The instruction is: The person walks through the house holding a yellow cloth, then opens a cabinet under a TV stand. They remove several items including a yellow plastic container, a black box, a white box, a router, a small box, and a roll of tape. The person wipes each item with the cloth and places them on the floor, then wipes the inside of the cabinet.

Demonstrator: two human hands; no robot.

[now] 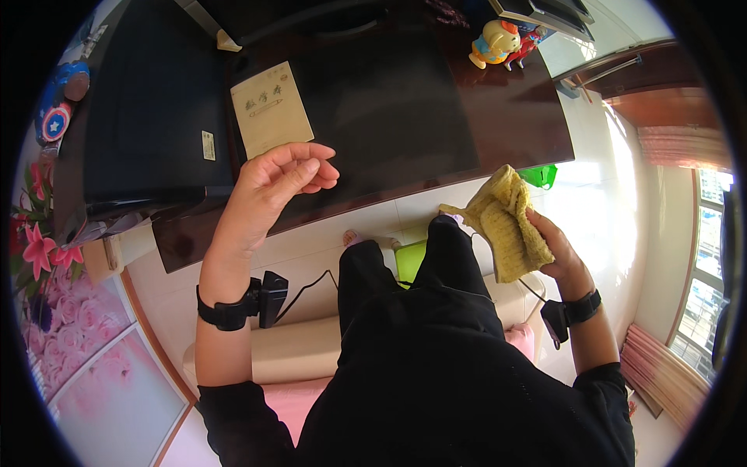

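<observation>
My right hand (562,253) grips a yellowish-green cloth (504,222), bunched and folded, held in the air off the front right of the dark desk (515,152). The fingers behind the cloth are partly hidden. My left hand (282,177) hovers at the desk's front edge, just below a tan notebook (272,109). Its fingers are loosely bent and nothing shows between them. Each wrist wears a black strap with a small device on it.
A large black box-like machine (156,117) takes up the desk's left side. Toy figures (496,45) stand at the far right. Pink flowers (39,249) are at the left, a green bag (538,176) lies beyond the desk's right front edge, and a window (700,288) is at right.
</observation>
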